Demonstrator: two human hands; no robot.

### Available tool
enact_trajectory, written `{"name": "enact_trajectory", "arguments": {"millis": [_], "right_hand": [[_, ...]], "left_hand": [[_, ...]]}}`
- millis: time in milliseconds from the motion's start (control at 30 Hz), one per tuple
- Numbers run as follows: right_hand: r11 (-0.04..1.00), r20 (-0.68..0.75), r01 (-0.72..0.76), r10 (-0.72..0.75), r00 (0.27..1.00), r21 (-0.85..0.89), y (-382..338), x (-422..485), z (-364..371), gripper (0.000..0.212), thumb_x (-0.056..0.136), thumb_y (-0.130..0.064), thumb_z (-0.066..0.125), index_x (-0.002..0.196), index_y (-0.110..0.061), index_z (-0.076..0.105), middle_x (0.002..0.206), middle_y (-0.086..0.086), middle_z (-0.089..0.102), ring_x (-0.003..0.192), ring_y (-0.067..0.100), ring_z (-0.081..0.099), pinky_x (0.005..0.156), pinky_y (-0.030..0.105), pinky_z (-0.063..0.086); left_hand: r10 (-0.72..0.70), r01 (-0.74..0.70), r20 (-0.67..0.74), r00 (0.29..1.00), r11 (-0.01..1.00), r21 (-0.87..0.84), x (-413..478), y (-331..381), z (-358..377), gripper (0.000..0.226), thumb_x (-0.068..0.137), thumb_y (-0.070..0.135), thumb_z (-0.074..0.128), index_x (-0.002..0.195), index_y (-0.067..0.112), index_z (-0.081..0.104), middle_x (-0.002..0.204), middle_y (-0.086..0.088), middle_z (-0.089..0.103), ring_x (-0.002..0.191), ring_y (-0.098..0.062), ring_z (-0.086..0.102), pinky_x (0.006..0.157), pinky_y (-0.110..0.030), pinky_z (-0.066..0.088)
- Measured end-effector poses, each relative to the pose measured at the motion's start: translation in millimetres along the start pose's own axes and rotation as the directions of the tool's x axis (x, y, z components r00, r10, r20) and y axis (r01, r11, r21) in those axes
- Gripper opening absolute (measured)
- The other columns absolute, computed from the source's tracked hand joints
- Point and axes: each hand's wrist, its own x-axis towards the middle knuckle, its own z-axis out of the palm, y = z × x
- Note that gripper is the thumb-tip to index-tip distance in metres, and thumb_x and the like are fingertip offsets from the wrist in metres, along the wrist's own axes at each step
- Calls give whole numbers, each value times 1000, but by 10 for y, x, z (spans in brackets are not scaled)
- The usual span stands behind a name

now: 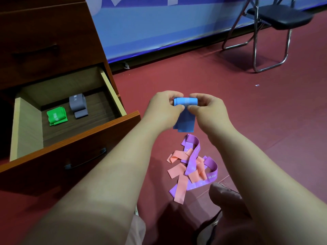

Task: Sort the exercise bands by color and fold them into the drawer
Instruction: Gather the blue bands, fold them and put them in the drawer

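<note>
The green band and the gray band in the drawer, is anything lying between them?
No. In the head view, only bare wooden drawer bottom shows between the folded green band and the folded gray band. They lie side by side, apart, not touching.

Left hand (163, 106) and right hand (203, 107) cover the side edges of the blue band (184, 114) pinched between them; print on it unreadable. Below the hands, purple band (192, 161) lettering partly legible only. Chair (276, 18) beyond the right hand cut off by top edge, blurred.
</note>
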Motion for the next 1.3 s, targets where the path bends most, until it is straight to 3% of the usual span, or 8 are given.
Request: {"name": "enact_trajectory", "arguments": {"millis": [300,433,533,700,900,1000,1100,1300], "right_hand": [[995,35,15,-12,999,-101,12,1,15,19,93,-17,56,109,-20,65,105,1,68,99,20,64,84,34,51],[993,61,22,-15,998,-118,-6,-19,23,15,97,-20,51,109,-21,61,103,-3,67,98,19,63,85,36,50],[995,39,34,-31,999,-95,-26,-23,20,18,97,-23,51,110,-19,62,104,-1,68,96,17,62,86,37,50],[993,23,-30,27,999,118,-59,-22,-7,19,96,-23,56,109,-15,66,104,3,72,97,21,68,85,38,54],[936,-29,-107,124,992,335,-55,24,-45,16,93,-22,58,102,-14,69,104,11,73,102,36,68,89,54,55],[915,-26,-142,164,986,377,-25,50,-45,21,94,-21,59,111,-11,65,111,14,70,95,33,70,82,49,58],[898,32,-207,212,977,387,-35,35,-50,37,94,-25,61,128,-16,53,118,8,64,63,14,66,57,28,53],[925,212,-295,247,946,240,-66,-54,-32,29,91,-37,57,119,-30,59,108,1,70,71,14,69,60,26,55]], "left_hand": [[48,-62,95,994,986,157,14,-17,-22,19,100,29,47,115,29,58,91,7,55,71,-6,47,55,-21,33],[0,-17,120,993,990,143,21,-10,-28,21,102,34,43,119,32,55,114,0,49,78,-4,47,56,-19,32],[13,-26,116,993,994,110,37,-8,-23,24,101,34,43,121,26,54,106,3,57,79,-8,49,59,-22,35],[-61,86,146,987,981,-171,42,6,0,30,96,37,55,123,24,54,108,1,68,97,-15,67,82,-32,53],[-109,154,274,956,976,-151,33,-3,26,35,91,38,62,120,19,61,109,-1,71,96,-18,69,84,-38,56],[-120,168,237,964,966,-197,43,-11,43,52,88,34,67,136,22,50,120,-6,66,100,-20,68,91,-41,55],[-122,156,147,982,954,-257,36,-6,25,62,87,33,70,141,34,39,125,-5,59,103,-20,66,93,-40,54],[-130,139,49,990,927,-348,30,5,-12,16,91,27,66,107,29,65,111,-1,66,95,-21,67,79,-34,56]]}}
